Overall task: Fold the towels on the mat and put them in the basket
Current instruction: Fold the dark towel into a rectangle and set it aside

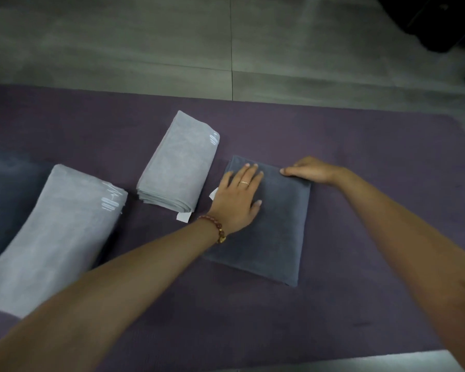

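- Head view: we record a dark grey towel (274, 237), folded to a near-square pad, lying flat on the purple mat (360, 291) before the person.
- Left hand (236, 200) lies palm down on the pad's left half, fingers straight and spread, grasping nothing. We judge it is pressing the fold flat.
- Right hand (312, 170) sits on the far right edge. We cannot tell whether its fingers pinch the hem or merely press. We judge it is squaring that edge.
- Pale grey towel (177, 167), a thick oblong with layered edges showing at its near end, lies just left of the dark one. A second pale towel (59, 237), longer, lies further left. Both look parked for collection.
- Cloth reads soft, matt and short-piled; the mat is finely textured.
- Basket not in view; all three towels lie on the mat, unstowed.
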A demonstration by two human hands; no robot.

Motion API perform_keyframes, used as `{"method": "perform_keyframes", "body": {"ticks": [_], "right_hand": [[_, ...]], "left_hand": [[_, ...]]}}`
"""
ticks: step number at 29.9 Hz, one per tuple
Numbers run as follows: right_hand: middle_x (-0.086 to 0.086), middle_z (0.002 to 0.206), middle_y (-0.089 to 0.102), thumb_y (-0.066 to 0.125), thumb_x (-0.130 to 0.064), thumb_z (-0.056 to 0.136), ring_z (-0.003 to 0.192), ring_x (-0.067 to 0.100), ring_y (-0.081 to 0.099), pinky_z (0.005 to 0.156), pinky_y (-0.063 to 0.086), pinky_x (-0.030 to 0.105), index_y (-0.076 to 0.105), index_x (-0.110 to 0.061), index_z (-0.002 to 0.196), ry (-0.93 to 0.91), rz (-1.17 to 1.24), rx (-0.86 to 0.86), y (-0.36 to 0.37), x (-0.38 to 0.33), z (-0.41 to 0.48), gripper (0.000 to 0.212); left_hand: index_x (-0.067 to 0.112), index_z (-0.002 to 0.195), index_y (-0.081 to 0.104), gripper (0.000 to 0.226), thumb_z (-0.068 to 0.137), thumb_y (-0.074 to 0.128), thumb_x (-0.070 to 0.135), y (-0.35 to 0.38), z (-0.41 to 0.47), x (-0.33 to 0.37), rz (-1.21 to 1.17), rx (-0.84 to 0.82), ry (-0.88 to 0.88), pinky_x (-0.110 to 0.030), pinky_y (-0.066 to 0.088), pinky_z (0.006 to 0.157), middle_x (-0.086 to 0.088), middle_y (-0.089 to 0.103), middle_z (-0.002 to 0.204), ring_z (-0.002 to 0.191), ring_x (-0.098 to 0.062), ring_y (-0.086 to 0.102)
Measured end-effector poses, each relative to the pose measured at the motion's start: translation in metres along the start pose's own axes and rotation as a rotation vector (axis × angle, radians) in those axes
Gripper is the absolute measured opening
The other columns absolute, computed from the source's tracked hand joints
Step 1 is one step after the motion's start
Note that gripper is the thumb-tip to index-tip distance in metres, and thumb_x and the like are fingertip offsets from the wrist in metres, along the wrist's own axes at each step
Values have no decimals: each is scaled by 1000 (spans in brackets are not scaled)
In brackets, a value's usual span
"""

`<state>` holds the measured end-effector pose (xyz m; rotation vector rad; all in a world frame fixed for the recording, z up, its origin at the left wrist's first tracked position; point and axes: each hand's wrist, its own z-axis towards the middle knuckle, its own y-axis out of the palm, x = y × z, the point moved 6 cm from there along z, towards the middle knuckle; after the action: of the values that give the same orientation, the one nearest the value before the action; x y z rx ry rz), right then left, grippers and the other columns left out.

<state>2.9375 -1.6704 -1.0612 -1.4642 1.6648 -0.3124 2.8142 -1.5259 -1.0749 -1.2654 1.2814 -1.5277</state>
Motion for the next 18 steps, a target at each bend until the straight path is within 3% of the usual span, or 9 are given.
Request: {"method": "perform_keyframes", "body": {"ticks": [3,5,9,11,13,15,17,18], "right_hand": [[-1,55,38,55,-51,89,56,14,37,57,29,30,36,-20,53,-37,31,72,2,13,0,52],[2,55,42,48,-52,92,56,17,41,59,33,31,37,-16,53,-35,-104,181,3,28,1,55],[8,53,46,42,-33,100,62,31,50,75,37,35,40,-12,56,-29,-153,520,7,38,-4,48],[15,72,61,42,-31,98,80,35,58,86,34,38,56,-8,78,68,-247,574,11,30,-7,33],[20,93,62,42,-27,94,94,35,57,88,35,41,57,-4,100,146,-417,709,19,16,-16,27],[18,101,59,39,-25,87,96,36,57,89,43,44,58,-4,107,-21,-475,834,37,-11,-28,35],[16,120,59,32,-25,86,113,33,56,100,42,44,56,-4,124,-304,-488,784,69,-34,-34,49],[13,133,54,30,-27,89,125,30,50,108,35,43,50,-6,134,-360,-516,718,83,-34,-33,54]], "left_hand": [[16,152,9,77,87,13,58,14,15,-18,-18,-41,-74,-46,1,117,-1,9,159,147,-17,2],[19,152,7,80,84,8,61,19,16,-23,-5,-47,-65,-48,2,118,1,6,160,147,-17,-2],[19,152,2,83,82,11,64,23,20,-25,-30,-52,-75,-43,2,118,1,-1,160,146,-17,-8],[18,152,0,81,88,21,62,21,23,-27,-55,-53,-86,-42,-1,118,0,-4,160,146,-18,-11],[17,152,0,77,93,30,56,18,24,-28,-37,-61,-85,-43,-7,117,-2,-6,160,146,-21,-13],[13,151,10,71,94,28,50,16,23,-19,41,-13,-1,-45,-9,117,-5,4,160,147,-24,-6],[11,148,27,66,91,25,45,18,21,-5,79,20,154,-45,0,118,-7,24,156,146,-25,11],[12,147,31,66,90,26,46,21,21,-4,86,19,202,-44,4,118,-7,29,154,145,-26,16]]}}
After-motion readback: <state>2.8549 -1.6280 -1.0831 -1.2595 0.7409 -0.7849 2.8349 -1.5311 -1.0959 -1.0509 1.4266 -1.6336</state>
